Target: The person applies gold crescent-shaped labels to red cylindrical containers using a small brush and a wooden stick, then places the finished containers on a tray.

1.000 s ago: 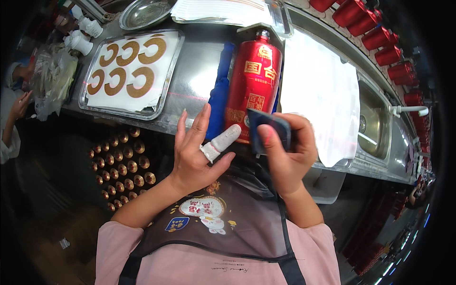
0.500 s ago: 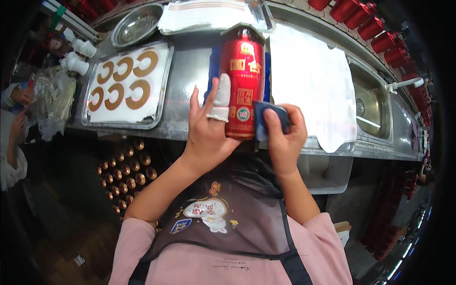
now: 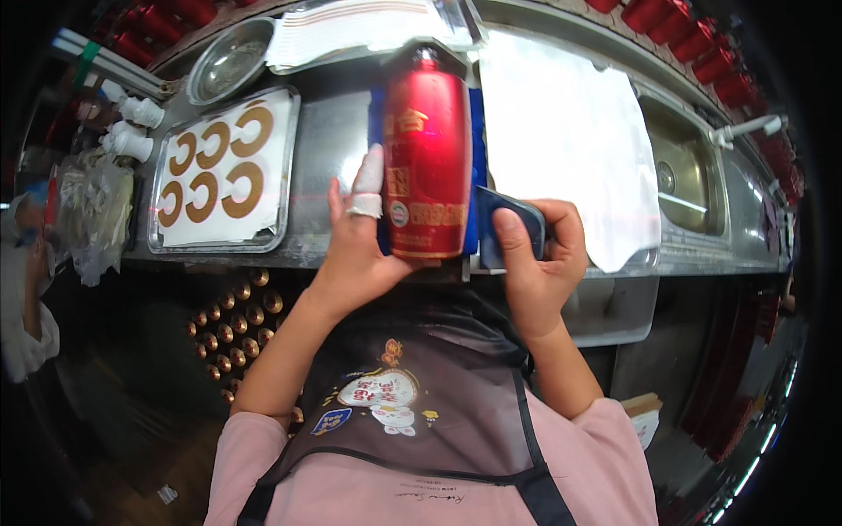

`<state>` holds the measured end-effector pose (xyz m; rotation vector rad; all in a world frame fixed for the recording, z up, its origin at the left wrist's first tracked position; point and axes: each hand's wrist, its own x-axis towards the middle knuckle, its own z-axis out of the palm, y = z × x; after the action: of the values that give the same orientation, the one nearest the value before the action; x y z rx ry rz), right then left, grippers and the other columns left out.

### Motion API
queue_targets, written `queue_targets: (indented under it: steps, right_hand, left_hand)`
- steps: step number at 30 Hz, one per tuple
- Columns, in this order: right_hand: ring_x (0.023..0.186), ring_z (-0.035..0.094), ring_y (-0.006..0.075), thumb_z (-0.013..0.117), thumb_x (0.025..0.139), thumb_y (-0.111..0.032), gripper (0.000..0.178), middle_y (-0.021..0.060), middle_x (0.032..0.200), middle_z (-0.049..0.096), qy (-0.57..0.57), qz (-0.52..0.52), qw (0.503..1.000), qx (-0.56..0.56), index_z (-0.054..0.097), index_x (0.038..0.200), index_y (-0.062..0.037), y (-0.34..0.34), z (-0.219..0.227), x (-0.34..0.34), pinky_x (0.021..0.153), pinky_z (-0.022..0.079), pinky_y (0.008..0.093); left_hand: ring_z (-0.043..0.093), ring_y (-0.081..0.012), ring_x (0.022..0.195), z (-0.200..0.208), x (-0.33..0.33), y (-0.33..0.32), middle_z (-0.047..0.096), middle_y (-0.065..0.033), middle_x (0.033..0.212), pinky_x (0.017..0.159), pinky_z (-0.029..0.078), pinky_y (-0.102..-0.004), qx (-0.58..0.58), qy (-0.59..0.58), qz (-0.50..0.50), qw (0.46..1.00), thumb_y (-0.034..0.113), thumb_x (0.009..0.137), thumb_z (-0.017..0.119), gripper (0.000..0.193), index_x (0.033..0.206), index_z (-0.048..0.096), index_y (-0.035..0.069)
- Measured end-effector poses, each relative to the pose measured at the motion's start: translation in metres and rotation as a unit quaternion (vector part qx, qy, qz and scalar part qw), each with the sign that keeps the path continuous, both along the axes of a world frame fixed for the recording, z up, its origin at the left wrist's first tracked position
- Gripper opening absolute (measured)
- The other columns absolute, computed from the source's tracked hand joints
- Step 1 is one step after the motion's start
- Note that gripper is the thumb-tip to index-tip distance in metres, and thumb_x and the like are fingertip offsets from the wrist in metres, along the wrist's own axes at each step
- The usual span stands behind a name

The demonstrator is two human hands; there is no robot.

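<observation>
A glossy red bottle (image 3: pixel 430 167) with gold print lies on a blue pad (image 3: pixel 476 149), its neck pointing away from me. My left hand (image 3: pixel 355 254) grips it by the near left side, the thumb at its base and the other fingers raised along its flank. One of those fingers wears a white finger cover (image 3: pixel 369 175). In my right hand (image 3: pixel 548 263) a flat dark blue scraper-like piece (image 3: pixel 493 249) is pinched between thumb and fingers. It stands just right of the bottle, apart from it. The underside of the bottle is hidden.
Left lies a tray (image 3: pixel 285 167) of gold C-shaped labels; behind it is a metal bowl (image 3: pixel 230 60). White sheets (image 3: pixel 561 131) cover the counter at right, before a sink (image 3: pixel 693 167). Another person (image 3: pixel 31 307) is at far left. Several gold-topped items (image 3: pixel 232 324) stand below the counter.
The bottle has turned about its length, so its print has shifted left and plain red faces up. My right hand has drawn the blue piece away to the right.
</observation>
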<state>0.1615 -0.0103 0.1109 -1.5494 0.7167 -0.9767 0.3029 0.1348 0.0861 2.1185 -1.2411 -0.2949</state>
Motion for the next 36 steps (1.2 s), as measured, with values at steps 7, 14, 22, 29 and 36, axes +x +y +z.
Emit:
queue_targets:
  steps: [7,14,22,29,36]
  right_hand:
    - [0.077,0.060,0.0105,0.073,0.090,-0.011,0.019,0.0058,0.084,0.065,0.141,-0.014,0.989,0.043,0.058,0.086,-0.0002,-0.005,-0.002,0.003,0.067,0.048,0.0268]
    - [0.075,0.059,0.0119,0.074,0.089,-0.010,0.015,0.0052,0.084,0.063,0.113,0.016,0.993,-0.031,0.061,0.092,-0.0015,-0.015,-0.007,0.004,0.068,0.047,0.0267]
    - [0.077,0.054,0.0062,0.073,0.093,-0.012,0.018,0.0002,0.086,0.060,0.032,0.056,0.998,0.023,0.059,0.095,-0.0016,-0.010,-0.024,-0.011,0.069,0.045,0.0207]
    - [0.078,0.056,0.0096,0.074,0.090,-0.009,0.015,0.0015,0.085,0.060,0.036,0.059,0.997,-0.039,0.061,0.095,-0.0022,0.001,-0.002,-0.007,0.071,0.046,0.0232]
    - [0.079,0.058,0.0139,0.072,0.091,-0.011,0.016,0.0061,0.085,0.061,0.151,-0.012,0.981,-0.118,0.062,0.096,-0.0004,-0.016,0.012,0.021,0.073,0.048,0.0277]
  left_hand:
    - [0.037,-0.0358,0.144,-0.004,0.000,0.002,0.042,-0.0228,0.151,0.118,0.004,-0.0624,0.002,0.021,0.002,1.000,0.046,0.071,0.086,0.125,0.155,0.010,-0.007]
    - [0.032,-0.0453,0.144,0.002,-0.014,0.013,0.036,-0.0241,0.156,0.116,0.010,-0.0651,-0.061,-0.085,0.016,0.994,0.041,0.074,0.084,0.092,0.149,0.044,0.007]
    - [0.029,-0.0517,0.143,0.034,-0.038,0.010,0.031,-0.0258,0.158,0.113,0.011,-0.0705,-0.023,-0.170,0.015,0.985,0.031,0.075,0.081,0.046,0.121,0.074,0.027]
    - [0.027,-0.0472,0.146,0.023,-0.041,0.013,0.030,-0.0240,0.160,0.113,0.012,-0.0699,-0.099,-0.112,0.033,0.988,0.028,0.074,0.082,0.057,0.129,0.069,0.019]
    - [0.051,-0.0333,0.133,-0.010,-0.012,0.003,0.051,-0.0187,0.144,0.118,0.012,-0.0642,-0.105,-0.046,0.056,0.992,0.033,0.072,0.086,0.115,0.158,0.017,0.002]
